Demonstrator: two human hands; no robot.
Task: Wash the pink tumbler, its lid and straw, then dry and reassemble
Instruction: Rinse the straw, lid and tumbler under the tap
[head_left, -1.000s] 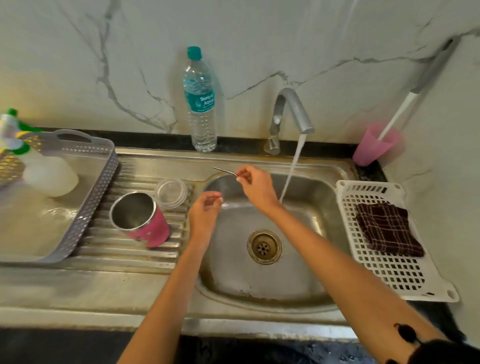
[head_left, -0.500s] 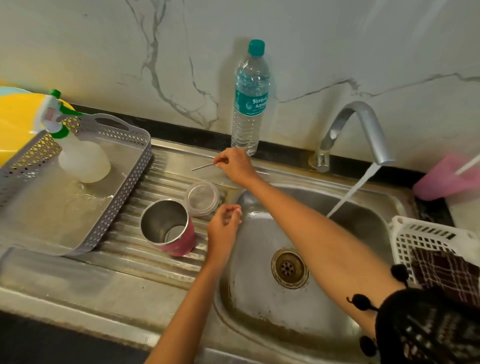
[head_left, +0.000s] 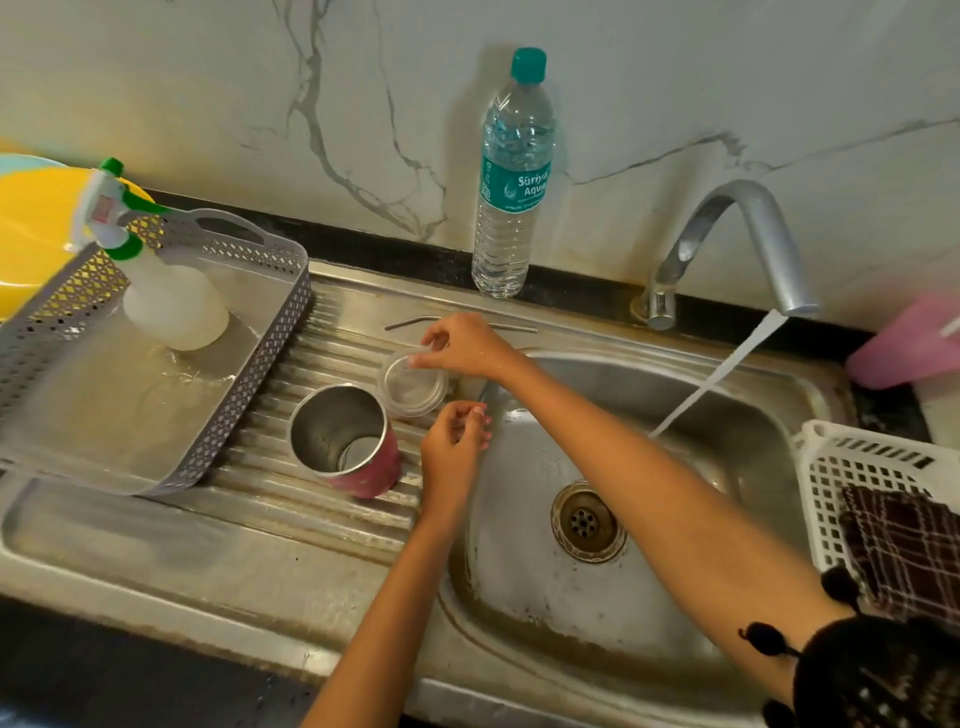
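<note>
The right hand (head_left: 462, 345) reaches across the drainboard (head_left: 311, 499) and its fingers (head_left: 428, 340) pinch the rim of the clear lid (head_left: 413, 387). The lid lies just behind the tumbler (head_left: 343, 441), which stands open-mouthed on the ribs. The left hand (head_left: 452, 447) hovers beside the tumbler, fingers loosely curled and holding nothing. The straw (head_left: 408, 323) lies on the sink's back ledge. The tap (head_left: 748, 234) runs.

A water bottle (head_left: 511, 176) stands behind the sink (head_left: 597, 613); the tap (head_left: 737, 244) runs.
</note>
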